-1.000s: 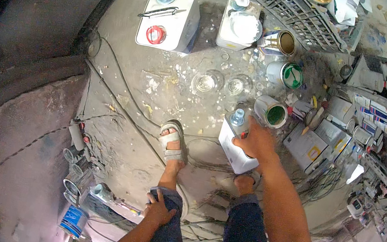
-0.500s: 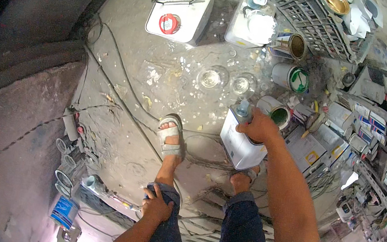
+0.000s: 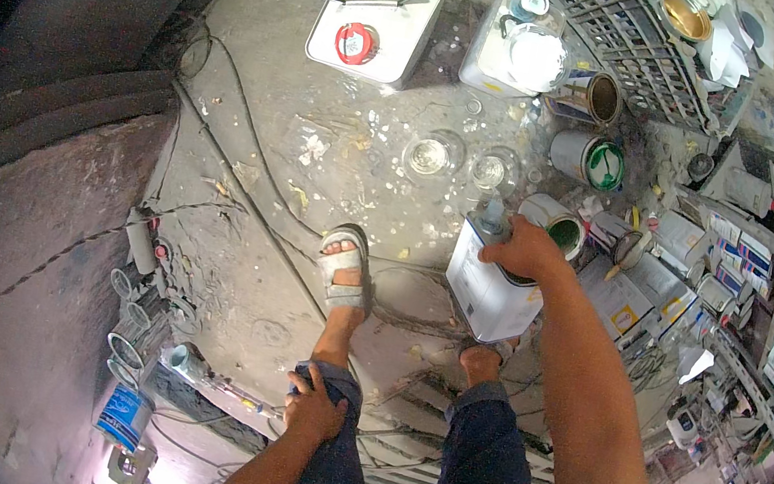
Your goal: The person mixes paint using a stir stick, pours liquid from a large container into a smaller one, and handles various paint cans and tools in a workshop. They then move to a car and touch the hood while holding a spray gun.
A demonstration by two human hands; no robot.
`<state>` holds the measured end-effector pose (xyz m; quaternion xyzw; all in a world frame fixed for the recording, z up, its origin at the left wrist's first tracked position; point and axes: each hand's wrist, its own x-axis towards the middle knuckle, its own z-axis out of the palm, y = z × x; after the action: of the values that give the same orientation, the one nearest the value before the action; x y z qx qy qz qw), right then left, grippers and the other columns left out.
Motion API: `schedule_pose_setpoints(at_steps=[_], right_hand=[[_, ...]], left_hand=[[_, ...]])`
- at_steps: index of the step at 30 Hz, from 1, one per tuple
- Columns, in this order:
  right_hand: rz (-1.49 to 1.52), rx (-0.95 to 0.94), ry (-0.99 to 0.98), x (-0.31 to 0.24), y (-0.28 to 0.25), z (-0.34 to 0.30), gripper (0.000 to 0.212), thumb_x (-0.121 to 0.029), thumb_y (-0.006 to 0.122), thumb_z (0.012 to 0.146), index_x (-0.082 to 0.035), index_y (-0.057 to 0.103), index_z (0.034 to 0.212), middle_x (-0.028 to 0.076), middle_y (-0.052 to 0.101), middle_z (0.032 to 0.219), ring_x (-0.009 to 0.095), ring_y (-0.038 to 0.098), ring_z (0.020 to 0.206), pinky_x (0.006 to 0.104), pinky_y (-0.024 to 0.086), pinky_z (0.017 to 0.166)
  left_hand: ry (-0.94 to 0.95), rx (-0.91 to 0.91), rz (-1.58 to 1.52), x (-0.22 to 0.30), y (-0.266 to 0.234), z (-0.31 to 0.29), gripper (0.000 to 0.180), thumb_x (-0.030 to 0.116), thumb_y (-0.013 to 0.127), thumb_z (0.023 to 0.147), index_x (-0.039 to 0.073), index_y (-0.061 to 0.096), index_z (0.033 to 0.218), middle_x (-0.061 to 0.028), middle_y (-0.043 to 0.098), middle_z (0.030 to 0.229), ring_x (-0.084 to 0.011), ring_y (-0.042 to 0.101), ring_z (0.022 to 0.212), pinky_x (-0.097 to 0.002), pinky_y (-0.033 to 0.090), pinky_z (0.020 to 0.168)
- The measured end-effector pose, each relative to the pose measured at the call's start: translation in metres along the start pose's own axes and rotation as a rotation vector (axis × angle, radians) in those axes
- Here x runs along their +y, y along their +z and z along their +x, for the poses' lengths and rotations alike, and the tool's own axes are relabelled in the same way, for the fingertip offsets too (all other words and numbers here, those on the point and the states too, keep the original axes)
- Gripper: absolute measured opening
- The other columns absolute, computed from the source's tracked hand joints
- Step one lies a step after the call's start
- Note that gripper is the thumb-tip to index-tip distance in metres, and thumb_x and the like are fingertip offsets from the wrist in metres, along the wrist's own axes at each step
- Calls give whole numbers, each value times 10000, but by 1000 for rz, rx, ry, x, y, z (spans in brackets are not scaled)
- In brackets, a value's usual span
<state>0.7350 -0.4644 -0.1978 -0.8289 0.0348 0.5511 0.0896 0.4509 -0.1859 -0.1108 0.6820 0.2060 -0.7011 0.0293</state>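
Observation:
My right hand is closed over the top of a white rectangular can, beside its bluish translucent spout. The fingers' far side and any handle under them are hidden. This can is next to my right foot. My left hand rests on my left leg at the rolled trouser cuff, fingers apart and bent over the cloth, holding nothing. Close to the right hand, an open tin shows dark green inside. Two clear, round vessels, the left one and the right one, sit on the floor beyond the can.
A large white can with a red cap and a smaller one stand at the far side. Right of them are a green-stained tin and a grey crate. A hose crosses the floor; cartons line the right.
The view has shifted slightly, so the floor objects appear a little farther right. My right hand keeps its grip on the white can; my left hand stays on my leg.

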Motion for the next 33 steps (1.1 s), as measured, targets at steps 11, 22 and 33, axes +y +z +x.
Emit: schedule_pose_setpoints(at_steps=[11, 22, 33], right_hand=[[-92, -13, -3, 3, -1, 4, 921, -507, 725, 627, 35, 440, 1315, 258, 572, 1204, 375, 575, 1096, 401, 466, 935], [-64, -15, 11, 6, -3, 2, 901, -485, 748, 612, 35, 467, 1292, 255, 577, 1197, 371, 578, 1096, 394, 472, 929], [-58, -39, 4, 7, 0, 7, 889, -480, 744, 618, 41, 472, 1285, 267, 565, 1207, 373, 576, 1099, 393, 469, 933]], left_hand=[[0, 8, 12, 0, 2, 2, 948, 509, 564, 840, 86, 15, 1487, -340, 83, 1471, -498, 482, 1129, -492, 478, 876], [-27, 2, 12, 3, 3, 2, 946, 506, 559, 844, 93, 2, 1488, -325, 70, 1480, -483, 477, 1139, -491, 479, 869], [-15, 33, 36, 1, 6, 2, 940, 509, 562, 839, 87, 29, 1487, -328, 100, 1473, -475, 504, 1107, -489, 498, 834]])
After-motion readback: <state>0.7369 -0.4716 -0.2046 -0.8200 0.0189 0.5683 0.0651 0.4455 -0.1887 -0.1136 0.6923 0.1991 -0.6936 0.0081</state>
